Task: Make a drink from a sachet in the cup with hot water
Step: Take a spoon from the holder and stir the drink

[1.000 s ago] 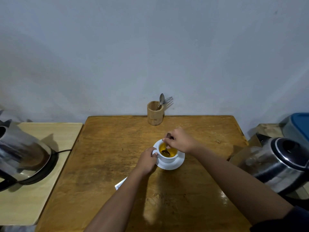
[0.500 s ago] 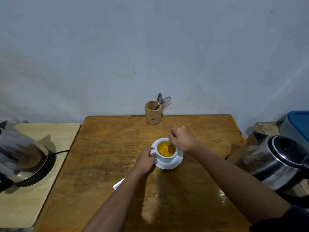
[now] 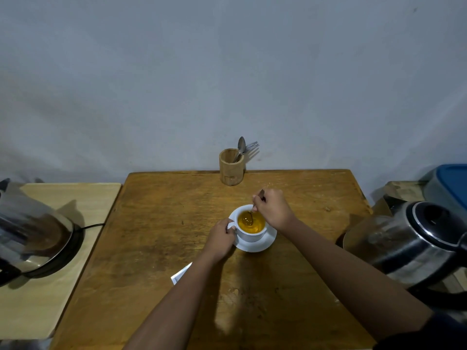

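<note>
Wooden worktop (image 3: 151,236) against grey wall. Kettle (image 3: 32,231) far left. Your left hand (image 3: 219,238), fingers clenched on cup (image 3: 250,228) handle, cup on saucer (image 3: 265,245). Your right hand (image 3: 273,208), fingers pinching spoon (image 3: 252,213), bowl dipped in orange drink. Water and powder in; stirring left to finish.

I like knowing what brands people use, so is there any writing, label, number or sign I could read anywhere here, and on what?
None can be read.
White paper sachet beside the left forearm: only a blank corner shows, the rest is hidden.
White ceramic cup and white saucer: plain.
Round wooden cutlery holder: plain.
Steel electric kettle at the right: no marking shows.
Blurred steel kettle at the left: too blurred to tell.
</note>
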{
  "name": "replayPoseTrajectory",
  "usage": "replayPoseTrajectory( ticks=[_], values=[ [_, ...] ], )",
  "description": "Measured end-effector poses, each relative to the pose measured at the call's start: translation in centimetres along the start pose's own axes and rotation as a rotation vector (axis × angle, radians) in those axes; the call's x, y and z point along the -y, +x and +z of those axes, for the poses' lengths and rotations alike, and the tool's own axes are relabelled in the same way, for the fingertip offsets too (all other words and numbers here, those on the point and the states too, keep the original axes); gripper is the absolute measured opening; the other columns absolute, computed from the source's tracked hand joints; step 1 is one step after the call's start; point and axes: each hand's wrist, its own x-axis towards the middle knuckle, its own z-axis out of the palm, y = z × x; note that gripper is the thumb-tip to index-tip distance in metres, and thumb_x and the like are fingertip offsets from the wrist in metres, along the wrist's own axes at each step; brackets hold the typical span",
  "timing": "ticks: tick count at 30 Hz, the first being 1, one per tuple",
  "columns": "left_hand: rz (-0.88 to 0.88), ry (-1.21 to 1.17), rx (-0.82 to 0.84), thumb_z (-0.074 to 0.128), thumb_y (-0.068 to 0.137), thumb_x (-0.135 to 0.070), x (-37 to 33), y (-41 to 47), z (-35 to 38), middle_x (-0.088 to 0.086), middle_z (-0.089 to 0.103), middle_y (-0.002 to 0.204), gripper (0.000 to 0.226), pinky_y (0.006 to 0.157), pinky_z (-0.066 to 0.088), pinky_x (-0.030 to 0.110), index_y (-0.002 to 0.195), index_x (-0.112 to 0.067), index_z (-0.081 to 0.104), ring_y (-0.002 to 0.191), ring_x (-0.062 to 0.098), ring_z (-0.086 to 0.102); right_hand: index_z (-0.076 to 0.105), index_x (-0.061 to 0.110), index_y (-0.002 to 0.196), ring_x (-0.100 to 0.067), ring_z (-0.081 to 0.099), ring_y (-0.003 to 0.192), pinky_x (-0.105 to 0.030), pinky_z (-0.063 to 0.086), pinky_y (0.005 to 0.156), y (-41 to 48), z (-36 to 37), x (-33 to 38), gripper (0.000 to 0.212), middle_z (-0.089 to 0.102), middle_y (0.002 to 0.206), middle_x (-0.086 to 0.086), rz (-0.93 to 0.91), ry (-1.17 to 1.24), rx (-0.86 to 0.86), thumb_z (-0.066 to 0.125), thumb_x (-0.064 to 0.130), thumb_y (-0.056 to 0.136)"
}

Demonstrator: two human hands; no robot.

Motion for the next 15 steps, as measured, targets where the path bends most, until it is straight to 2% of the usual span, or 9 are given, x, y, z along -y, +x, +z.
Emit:
replayPoseTrajectory(
  ticks=[2, 4, 8, 10, 12, 13, 15],
  values=[
    [0.001, -0.002, 0.001, 0.042, 0.094, -0.017, 0.0, 0.0, 0.0, 0.013, 0.057, 0.123, 0.028, 0.086, 0.040, 0.029, 0.118, -0.010, 0.056, 0.101, 0.019, 0.051, 0.066, -0.003, 0.083, -0.022, 0.065, 0.069, -0.035, 0.055, 0.068, -0.1, -0.1, -0.3, 0.028, 0.070, 0.081, -0.019, -0.027, -0.045, 0.002, 0.048, 0.016, 0.095],
    [0.004, 0.002, -0.002, 0.042, 0.094, -0.017, 0.0, 0.0, 0.0, 0.012, 0.057, 0.122, 0.028, 0.085, 0.038, 0.028, 0.118, -0.010, 0.056, 0.100, 0.019, 0.050, 0.065, 0.000, 0.089, -0.027, 0.065, 0.076, -0.040, 0.054, 0.070, -0.5, -0.4, -0.4, 0.026, 0.070, 0.085, -0.017, -0.063, -0.099, 0.038, 0.046, 0.017, 0.095],
    [-0.013, 0.003, -0.001, 0.042, 0.094, -0.018, 0.0, 0.0, 0.0, 0.012, 0.058, 0.122, 0.029, 0.084, 0.039, 0.029, 0.118, -0.010, 0.055, 0.101, 0.019, 0.051, 0.066, 0.001, 0.096, -0.018, 0.055, 0.069, -0.028, 0.040, 0.059, -1.1, -0.9, -0.3, 0.026, 0.067, 0.084, -0.015, -0.126, -0.195, 0.095, 0.046, 0.016, 0.095],
    [-0.024, 0.006, -0.005, 0.042, 0.094, -0.019, -0.1, 0.0, 0.0, 0.013, 0.058, 0.123, 0.030, 0.084, 0.040, 0.029, 0.120, -0.010, 0.055, 0.103, 0.021, 0.053, 0.066, 0.001, 0.095, -0.019, 0.057, 0.068, -0.030, 0.045, 0.058, -1.3, -1.0, -0.1, 0.025, 0.066, 0.080, -0.012, -0.126, -0.198, 0.114, 0.048, 0.018, 0.094],
    [-0.036, 0.008, -0.007, 0.042, 0.094, -0.019, -0.2, -0.1, 0.1, 0.013, 0.057, 0.124, 0.031, 0.084, 0.041, 0.030, 0.122, -0.011, 0.054, 0.107, 0.024, 0.054, 0.067, 0.002, 0.091, -0.021, 0.064, 0.069, -0.037, 0.055, 0.066, -1.2, -1.1, -0.1, 0.024, 0.070, 0.077, -0.012, -0.105, -0.155, 0.137, 0.051, 0.019, 0.093],
    [-0.040, 0.011, -0.010, 0.042, 0.095, -0.019, -0.3, -0.1, 0.1, 0.013, 0.057, 0.124, 0.031, 0.084, 0.041, 0.030, 0.122, -0.010, 0.054, 0.108, 0.025, 0.054, 0.067, 0.002, 0.089, -0.018, 0.065, 0.068, -0.036, 0.056, 0.069, -1.2, -1.1, 0.0, 0.023, 0.071, 0.077, -0.013, -0.090, -0.121, 0.158, 0.052, 0.020, 0.093],
    [-0.039, 0.025, -0.020, 0.042, 0.094, -0.019, -0.4, -0.1, 0.1, 0.013, 0.057, 0.125, 0.032, 0.084, 0.041, 0.030, 0.122, -0.010, 0.054, 0.109, 0.026, 0.054, 0.067, 0.004, 0.090, -0.009, 0.064, 0.064, -0.026, 0.055, 0.067, -1.4, -1.5, 0.1, 0.019, 0.071, 0.078, -0.009, -0.071, -0.039, 0.213, 0.055, 0.018, 0.092]
  ],
)
